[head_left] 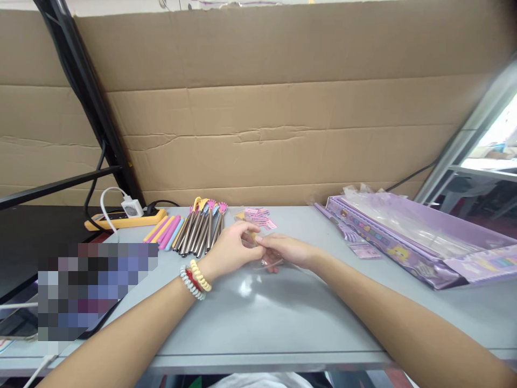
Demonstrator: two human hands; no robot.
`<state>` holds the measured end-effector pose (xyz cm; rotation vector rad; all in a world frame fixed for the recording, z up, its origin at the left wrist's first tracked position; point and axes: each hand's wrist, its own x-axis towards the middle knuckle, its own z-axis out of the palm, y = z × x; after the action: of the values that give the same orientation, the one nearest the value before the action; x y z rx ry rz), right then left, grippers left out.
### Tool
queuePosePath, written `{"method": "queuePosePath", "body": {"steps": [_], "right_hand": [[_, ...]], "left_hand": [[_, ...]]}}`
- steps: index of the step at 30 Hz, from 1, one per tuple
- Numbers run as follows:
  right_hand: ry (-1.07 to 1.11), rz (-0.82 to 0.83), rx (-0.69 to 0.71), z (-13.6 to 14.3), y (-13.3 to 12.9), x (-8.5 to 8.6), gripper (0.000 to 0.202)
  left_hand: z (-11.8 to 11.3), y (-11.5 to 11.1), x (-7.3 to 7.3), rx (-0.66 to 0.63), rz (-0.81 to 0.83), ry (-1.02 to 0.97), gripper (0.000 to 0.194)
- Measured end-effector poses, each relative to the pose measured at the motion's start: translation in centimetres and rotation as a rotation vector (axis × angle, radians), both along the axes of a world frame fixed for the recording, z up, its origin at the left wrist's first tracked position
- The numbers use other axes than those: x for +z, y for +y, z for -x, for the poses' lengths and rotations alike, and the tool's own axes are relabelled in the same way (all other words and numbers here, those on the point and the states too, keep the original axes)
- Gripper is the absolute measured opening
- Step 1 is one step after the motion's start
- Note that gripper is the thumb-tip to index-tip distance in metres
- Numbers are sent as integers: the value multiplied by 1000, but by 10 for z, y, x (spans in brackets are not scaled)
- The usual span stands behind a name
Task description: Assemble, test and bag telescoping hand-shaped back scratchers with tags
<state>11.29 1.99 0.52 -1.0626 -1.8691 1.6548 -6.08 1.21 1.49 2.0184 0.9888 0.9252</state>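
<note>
My left hand (234, 245) and my right hand (288, 250) meet over the middle of the table, fingers closed on a thin clear plastic bag (256, 264). A bit of yellow shows by the left fingertips; I cannot tell what it is. Left of the hands lie several metal back scratchers (202, 231) with pink, blue and yellow hand-shaped heads. Beside them is a row of coloured tubes (165, 230) in yellow, pink, purple and blue. Small pink printed cards (258, 215) are spread just behind my hands.
An open purple display box (404, 242) holding clear plastic sleeves stands at the right, with a purple back scratcher (337, 222) beside it. A yellow power strip (125, 219) with a white plug sits at the back left. Cardboard (283, 108) walls the back; a pixelated screen lies left.
</note>
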Motion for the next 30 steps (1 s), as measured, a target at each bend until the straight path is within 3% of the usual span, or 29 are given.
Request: {"method": "queuePosePath", "body": {"steps": [3,5,9,14,17,23,30], "right_hand": [[-73,-43,-11,1,1,-1,58],[-161,-142,-99,0,1,0,61],[-199,-588,-315,-7,0,6,60],[-37,-924,-104,-17,-7,12,70],[-37,-1033,-50,-15,-12,14,73],[-173,-1240,-183,-9,-14,12,34],[-180,-1325,-193,-5,-16,13,31]], "left_hand": [[0,-1,2,-5,-62,16,21],[0,-1,3,7,-117,42,18],[1,-2,5,36,-167,70,16],[2,-2,8,83,-203,19,19],[3,-3,11,79,-205,-6,20],[3,-5,13,69,-225,-12,13],[6,-4,13,56,-283,-54,12]]}}
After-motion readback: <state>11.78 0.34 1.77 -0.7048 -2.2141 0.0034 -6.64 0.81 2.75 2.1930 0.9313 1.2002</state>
